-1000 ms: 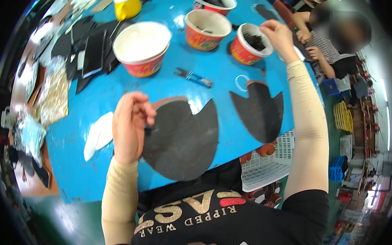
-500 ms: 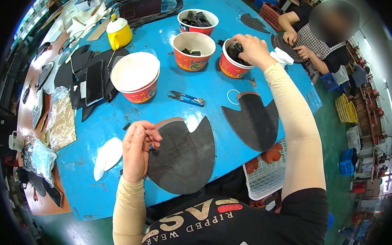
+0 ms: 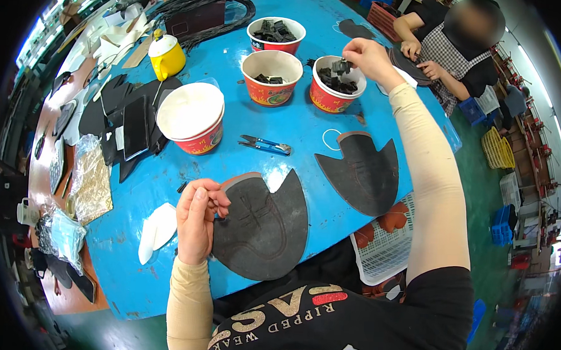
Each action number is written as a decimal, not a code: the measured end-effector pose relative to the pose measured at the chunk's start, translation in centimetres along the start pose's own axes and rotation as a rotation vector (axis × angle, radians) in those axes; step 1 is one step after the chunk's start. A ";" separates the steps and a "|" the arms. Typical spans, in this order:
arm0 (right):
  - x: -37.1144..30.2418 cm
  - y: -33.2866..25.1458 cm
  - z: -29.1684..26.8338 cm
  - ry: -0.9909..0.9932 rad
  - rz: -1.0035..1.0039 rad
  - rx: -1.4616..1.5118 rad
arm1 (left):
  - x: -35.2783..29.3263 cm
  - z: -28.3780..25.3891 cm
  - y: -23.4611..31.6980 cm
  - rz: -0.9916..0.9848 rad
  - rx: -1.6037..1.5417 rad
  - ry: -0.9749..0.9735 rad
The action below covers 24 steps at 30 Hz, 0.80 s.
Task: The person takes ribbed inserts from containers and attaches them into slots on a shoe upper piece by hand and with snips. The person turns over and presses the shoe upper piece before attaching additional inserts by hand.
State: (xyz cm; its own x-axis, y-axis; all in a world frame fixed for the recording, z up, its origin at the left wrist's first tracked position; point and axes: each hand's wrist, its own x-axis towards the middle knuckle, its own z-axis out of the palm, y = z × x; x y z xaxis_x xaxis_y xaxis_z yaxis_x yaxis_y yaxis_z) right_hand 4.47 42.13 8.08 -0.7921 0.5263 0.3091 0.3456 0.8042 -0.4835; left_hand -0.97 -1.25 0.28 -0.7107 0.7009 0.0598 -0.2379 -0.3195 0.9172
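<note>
1. Right hand point(image 3: 370, 60): fingertips pinching a small black piece point(image 3: 341, 67) over the rightmost bowl point(image 3: 331, 101); its exact form is too small to discern.
2. Left hand point(image 3: 197, 224): fingers curled, partly covering the edge of a dark panel point(image 3: 268, 240) on the surface point(image 3: 295, 122); whether they grasp anything cannot be told.
3. White basket point(image 3: 377, 263): partly hidden by the right sleeve point(image 3: 429, 172).
</note>
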 end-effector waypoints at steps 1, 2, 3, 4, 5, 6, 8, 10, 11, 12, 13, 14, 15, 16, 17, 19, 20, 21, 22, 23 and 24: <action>-0.1 -0.9 -0.6 -0.020 0.063 0.101 | -0.1 0.0 0.0 -0.001 0.001 -0.002; -0.3 -1.3 -0.8 -0.040 0.126 0.202 | -0.1 0.0 -0.1 -0.011 0.007 0.007; -0.4 -1.4 -1.0 -0.038 0.127 0.202 | -0.2 0.1 0.0 -0.019 0.012 0.017; -0.5 -1.5 -1.1 -0.055 0.127 0.234 | -0.2 0.0 0.0 -0.019 0.012 0.016; -0.5 -1.4 -1.2 -0.073 0.126 0.267 | -0.1 -0.1 -0.1 -0.011 -0.001 0.003; -0.6 -1.0 -1.1 -0.071 0.128 0.264 | -0.1 -0.2 -0.1 -0.003 -0.016 -0.012; -0.8 0.3 -0.6 -0.092 0.092 0.438 | 0.0 0.0 0.0 -0.006 -0.017 -0.015; -1.7 -1.0 -0.5 -0.121 0.146 0.476 | 0.0 -0.2 0.0 -0.009 -0.012 -0.006; -2.1 -1.5 -0.4 -0.147 0.200 0.512 | -0.1 -0.3 -0.1 -0.011 -0.016 -0.007; -2.4 -1.4 -0.3 -0.146 0.203 0.511 | -0.1 -0.3 -0.1 -0.015 -0.023 -0.012; -2.6 -1.3 -0.2 -0.147 0.197 0.551 | 0.0 -0.2 -0.1 -0.017 -0.023 -0.013; -2.8 -1.2 -0.1 -0.147 0.192 0.590 | 0.0 0.0 -0.1 -0.020 -0.008 0.009; -2.9 -1.2 -0.1 -0.147 0.195 0.590 | 0.0 0.1 0.0 -0.022 0.007 0.031; -3.0 -1.3 -0.1 -0.132 0.181 0.614 | 0.0 0.1 0.0 -0.025 0.007 0.030; -3.1 -1.3 -0.1 -0.116 0.168 0.638 | 0.0 0.1 0.0 -0.021 0.012 0.029; -3.1 -0.7 -0.1 -0.122 0.156 0.619 | 0.1 0.2 0.0 -0.018 0.015 0.023; -3.1 -0.4 -0.1 -0.130 0.141 0.600 | 0.1 0.2 0.0 -0.017 0.016 0.019; -3.2 -0.9 0.0 -0.133 0.140 0.604 | 0.1 0.1 0.0 -0.015 0.020 0.022; -3.5 -1.7 0.1 -0.195 0.133 0.543 | 0.0 0.0 0.1 -0.015 0.023 0.026; -3.5 -2.2 0.2 -0.257 0.125 0.481 | -0.1 -0.2 0.2 -0.017 0.019 0.016; -3.1 -1.8 0.0 -0.256 0.127 0.479 | -0.1 -0.1 0.2 -0.020 0.009 -0.002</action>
State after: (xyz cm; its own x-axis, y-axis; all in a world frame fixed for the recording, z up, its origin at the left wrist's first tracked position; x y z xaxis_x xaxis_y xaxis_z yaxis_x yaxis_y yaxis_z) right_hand 6.30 39.06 7.95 -0.8764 0.4795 0.0442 0.2266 0.4918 -0.8407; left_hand -1.02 -1.42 0.38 -0.7047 0.7082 0.0427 -0.2459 -0.3002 0.9216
